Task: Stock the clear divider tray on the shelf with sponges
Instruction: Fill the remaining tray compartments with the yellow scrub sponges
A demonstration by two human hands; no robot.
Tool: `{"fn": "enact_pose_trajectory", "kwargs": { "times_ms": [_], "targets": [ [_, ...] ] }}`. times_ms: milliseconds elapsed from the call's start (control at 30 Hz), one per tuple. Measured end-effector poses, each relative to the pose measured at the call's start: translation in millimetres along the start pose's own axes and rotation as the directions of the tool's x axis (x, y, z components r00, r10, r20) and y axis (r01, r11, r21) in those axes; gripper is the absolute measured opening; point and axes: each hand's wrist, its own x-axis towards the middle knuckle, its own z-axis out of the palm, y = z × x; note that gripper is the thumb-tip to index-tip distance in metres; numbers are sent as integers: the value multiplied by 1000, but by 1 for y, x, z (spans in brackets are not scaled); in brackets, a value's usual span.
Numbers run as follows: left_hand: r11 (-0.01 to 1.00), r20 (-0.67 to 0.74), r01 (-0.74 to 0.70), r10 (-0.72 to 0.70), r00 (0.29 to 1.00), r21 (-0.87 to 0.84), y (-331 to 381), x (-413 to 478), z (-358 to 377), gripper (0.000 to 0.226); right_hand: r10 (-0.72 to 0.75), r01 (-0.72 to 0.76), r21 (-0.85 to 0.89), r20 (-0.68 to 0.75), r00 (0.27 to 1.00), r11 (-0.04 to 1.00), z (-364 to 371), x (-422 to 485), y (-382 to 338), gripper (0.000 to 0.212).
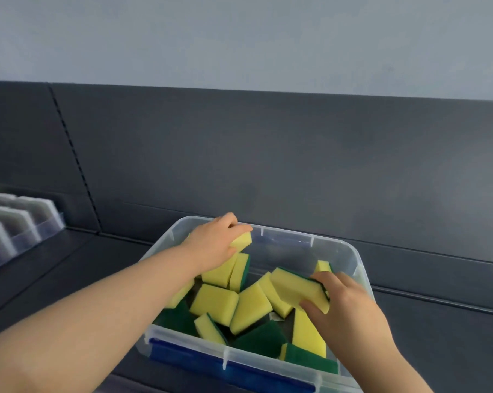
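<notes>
A clear plastic bin with a blue handle stands on the dark shelf and holds several yellow-and-green sponges. My left hand reaches into the bin's far left corner and grips one sponge, its yellow side up. Over the bin's right side, my right hand grips another sponge by its end, lifted above the pile. The clear divider tray sits at the far left of the shelf; its slots look empty.
The dark shelf surface runs between the bin and the tray. A dark back panel rises behind both, with a slotted upright left of centre. A pale wall is above.
</notes>
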Motion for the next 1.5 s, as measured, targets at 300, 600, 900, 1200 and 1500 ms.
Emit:
{"fn": "enact_pose_trajectory", "kwargs": {
  "times_ms": [300, 600, 900, 1200, 1500],
  "targets": [
    [977, -308, 26, -93, 947, -214, -30, -87, -46, 37, -37, 54, 192, -95, 995, 980, 12, 16, -51, 40],
    [972, -486, 116, -204, 850, -205, -125, -210, -84, 34, -126, 201, 380, -214, 969, 903, 47, 19, -190, 38],
    [781, -386, 353, -579, 718, -515, -235, -378, -84, 35, -255, 331, 549, -213, 943, 767, 126, -20, -361, 48],
    [613, -367, 471, -775, 515, -634, -292, -471, -82, 46, -339, 276, 696, -50, 940, 663, 192, -47, -478, 50],
    [464, -305, 519, -880, 365, -718, -372, -479, -71, 47, -314, 181, 804, 7, 949, 567, 228, 5, -546, 38]
  ]
}}
